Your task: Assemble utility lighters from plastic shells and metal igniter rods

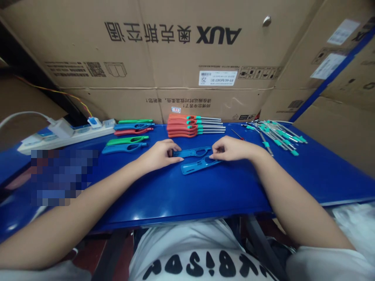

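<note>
Two blue lighter handle halves lie in front of me at mid-table, seen in the head view. My left hand (164, 155) is closed on the left end of the farther blue handle half (191, 152), thumb and fingers around it. My right hand (230, 149) pinches the right end of the nearer blue handle half (197, 166), by its oval opening. That half lies tilted, its wide end toward the left. My right fingers also cover the right tip of the farther half, so I cannot tell whether they touch it.
Behind my hands is a stack of red lighters (181, 127) with metal tubes. Green, blue and red handles (125, 140) lie to the left, near a power strip (70, 136). Metal tubes with green parts (275, 134) and a thin screwdriver (238, 135) lie right. Cardboard (175, 58) walls the back.
</note>
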{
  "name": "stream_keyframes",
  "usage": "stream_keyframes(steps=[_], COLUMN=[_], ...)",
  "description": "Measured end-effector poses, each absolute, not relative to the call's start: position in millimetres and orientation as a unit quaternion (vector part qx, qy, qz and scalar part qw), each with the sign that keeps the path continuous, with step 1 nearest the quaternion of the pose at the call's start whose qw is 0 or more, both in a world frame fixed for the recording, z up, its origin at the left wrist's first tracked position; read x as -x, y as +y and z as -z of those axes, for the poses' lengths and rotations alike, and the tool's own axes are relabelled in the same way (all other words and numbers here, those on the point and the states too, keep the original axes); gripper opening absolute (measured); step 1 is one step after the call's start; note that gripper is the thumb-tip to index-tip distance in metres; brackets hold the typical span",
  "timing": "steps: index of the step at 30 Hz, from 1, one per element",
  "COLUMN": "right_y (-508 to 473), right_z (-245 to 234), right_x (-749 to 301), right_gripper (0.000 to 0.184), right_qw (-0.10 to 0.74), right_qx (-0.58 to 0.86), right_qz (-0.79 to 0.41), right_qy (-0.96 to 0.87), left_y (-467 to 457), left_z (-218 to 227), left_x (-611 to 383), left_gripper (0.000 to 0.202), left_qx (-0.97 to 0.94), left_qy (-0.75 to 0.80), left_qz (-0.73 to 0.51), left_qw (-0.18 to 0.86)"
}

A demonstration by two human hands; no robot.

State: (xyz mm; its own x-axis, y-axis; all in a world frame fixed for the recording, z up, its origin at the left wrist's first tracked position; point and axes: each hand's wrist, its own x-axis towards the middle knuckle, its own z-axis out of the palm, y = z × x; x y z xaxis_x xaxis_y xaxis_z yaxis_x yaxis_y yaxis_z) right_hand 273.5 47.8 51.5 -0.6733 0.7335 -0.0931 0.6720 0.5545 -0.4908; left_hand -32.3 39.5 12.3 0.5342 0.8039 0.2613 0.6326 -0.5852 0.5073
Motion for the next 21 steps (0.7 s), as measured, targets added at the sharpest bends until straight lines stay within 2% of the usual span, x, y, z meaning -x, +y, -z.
stream_keyframes(steps=[4, 9, 12, 14, 16, 18, 21], right_y=[46, 53, 67, 79, 89, 96, 99], right_z=[-41, -50, -60, -64, -64, -60, -48], right_x=[-263, -272, -291, -311, -337, -367, -408], right_gripper=[0.046, 0.047, 0.035, 0.025, 0.022, 0.026, 0.023], right_qw=[0.032, 0.091, 0.102, 0.072, 0.035, 0.039, 0.054], right_qx=[0.382, 0.419, 0.532, 0.639, 0.739, 0.803, 0.815], right_qz=[-0.234, -0.221, -0.099, -0.024, 0.022, 0.028, 0.007], right_qy=[-0.894, -0.876, -0.835, -0.765, -0.673, -0.594, -0.577], left_y=[37, 23, 8, -1, -5, -5, -1], left_z=[-13, -25, -30, -30, -27, -23, -17], left_x=[29, 23, 19, 16, 14, 13, 13], left_gripper=[0.044, 0.038, 0.036, 0.039, 0.043, 0.045, 0.042], left_qx=[-0.862, -0.887, -0.91, -0.917, -0.915, -0.911, -0.914], left_qy=[0.414, 0.381, 0.359, 0.359, 0.365, 0.366, 0.35], left_qz=[-0.238, -0.239, -0.193, -0.159, -0.156, -0.172, -0.185], left_qw=[0.171, 0.101, 0.075, 0.069, 0.078, 0.08, 0.091])
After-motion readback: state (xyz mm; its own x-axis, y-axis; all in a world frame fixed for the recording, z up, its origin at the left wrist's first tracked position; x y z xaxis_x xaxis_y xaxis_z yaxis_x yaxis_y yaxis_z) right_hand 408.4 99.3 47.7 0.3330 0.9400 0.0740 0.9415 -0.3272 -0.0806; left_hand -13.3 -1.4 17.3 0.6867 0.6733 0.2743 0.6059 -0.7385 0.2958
